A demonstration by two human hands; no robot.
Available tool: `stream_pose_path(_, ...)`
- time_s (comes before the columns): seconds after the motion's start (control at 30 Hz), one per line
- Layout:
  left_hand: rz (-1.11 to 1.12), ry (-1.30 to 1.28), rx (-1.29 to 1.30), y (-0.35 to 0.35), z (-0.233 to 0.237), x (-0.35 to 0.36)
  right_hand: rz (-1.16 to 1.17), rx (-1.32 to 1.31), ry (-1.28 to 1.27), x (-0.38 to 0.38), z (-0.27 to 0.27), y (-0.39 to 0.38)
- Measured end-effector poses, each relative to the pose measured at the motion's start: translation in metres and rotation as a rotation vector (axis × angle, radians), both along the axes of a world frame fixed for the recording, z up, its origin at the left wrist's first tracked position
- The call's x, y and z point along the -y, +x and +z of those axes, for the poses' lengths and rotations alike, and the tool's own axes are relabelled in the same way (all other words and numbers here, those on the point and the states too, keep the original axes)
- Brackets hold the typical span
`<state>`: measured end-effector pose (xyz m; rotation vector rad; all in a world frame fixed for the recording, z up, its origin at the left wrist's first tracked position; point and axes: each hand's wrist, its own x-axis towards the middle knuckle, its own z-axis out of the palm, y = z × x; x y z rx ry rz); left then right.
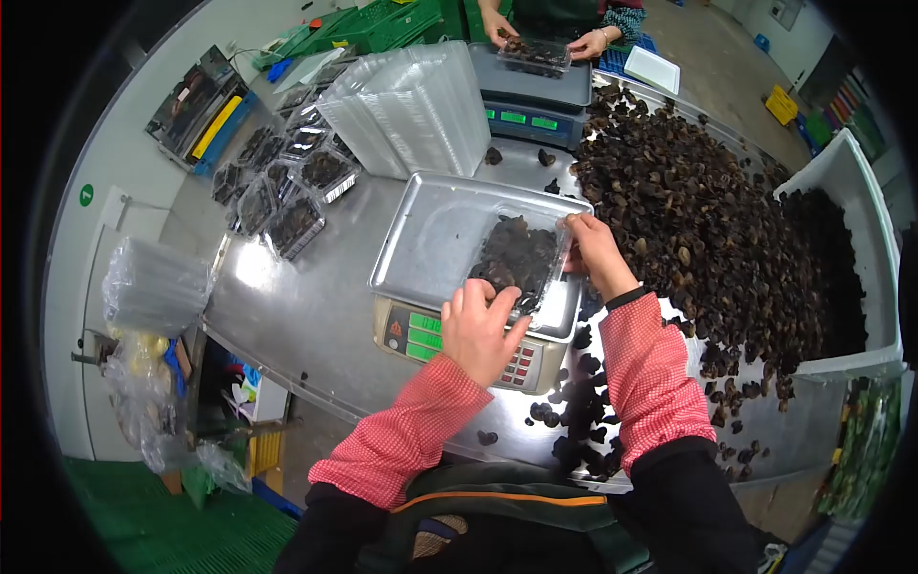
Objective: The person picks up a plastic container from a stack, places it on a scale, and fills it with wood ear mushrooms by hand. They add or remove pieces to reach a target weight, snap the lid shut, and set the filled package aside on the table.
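A clear plastic tray (547,279) filled with dark, wrinkled dried mushrooms (516,251) is over the metal pan (421,230) of a weighing scale (394,330) with lit green displays. My right hand (598,253) grips the tray's right edge, thumb on the rim and other fingers partly hidden beneath. At the tray's near left corner, my left hand (481,327) is curled over the rim, its fingertips touching the mushrooms.
A big heap of dried mushrooms (669,191) spreads to the right, beside a white box (861,172). Stacked plastic trays (411,110) stand behind the pan, filled packs (292,225) to their left. Across the table, a person's hands (588,44) hold another tray over a second scale (531,124).
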<state>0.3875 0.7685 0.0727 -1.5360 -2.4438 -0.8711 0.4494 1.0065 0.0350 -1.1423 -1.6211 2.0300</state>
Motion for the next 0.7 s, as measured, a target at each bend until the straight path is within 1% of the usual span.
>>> stream_pose_path(0.1, 0.028, 0.077, -0.019, -0.011, -0.007, 0.005, -0.012, -0.005, -0.021, 0.004, -0.005, 0.004)
stream_pose_path(0.2, 0.13, 0.062, 0.361, -0.033, -0.028, 0.02, -0.014, -0.002, -0.129, 0.014, 0.002, 0.016)
stream_pose_path(0.27, 0.203, 0.107, 0.893, -0.045, -0.044, 0.02, -0.002, 0.003, -0.136, 0.018, -0.001, 0.014)
stream_pose_path(0.3, 0.237, 0.129, 1.159, -0.05, -0.04, 0.018, 0.005, 0.006, -0.139, 0.02, -0.001, 0.013)
stream_pose_path(0.33, 0.222, 0.149, 1.313, -0.055, -0.035, 0.017, 0.01, -0.007, -0.128, 0.022, -0.001, 0.011)
stream_pose_path(0.43, 0.287, 0.322, 1.572, -0.06, -0.028, 0.012, -0.101, -0.051, -0.064, 0.032, -0.002, 0.004)
stream_pose_path(0.5, 0.229, 0.357, 1.596, -0.065, -0.034, 0.018, -0.139, -0.112, -0.062, 0.04, 0.0, 0.001)
stream_pose_path(0.53, 0.203, 0.375, 1.603, -0.068, -0.037, 0.023, -0.12, -0.128, -0.067, 0.039, 0.0, 0.001)
stream_pose_path(0.57, 0.178, 0.315, 1.585, -0.07, -0.033, 0.031, -0.104, -0.143, -0.075, 0.039, 0.001, 0.0)
stream_pose_path(0.63, 0.131, 0.302, 1.637, -0.072, -0.007, 0.05, -0.014, -0.17, -0.137, 0.043, 0.014, -0.002)
stream_pose_path(0.7, 0.255, 0.345, 1.55, -0.099, -0.006, 0.067, 0.06, -0.157, -0.192, 0.047, 0.027, -0.013)
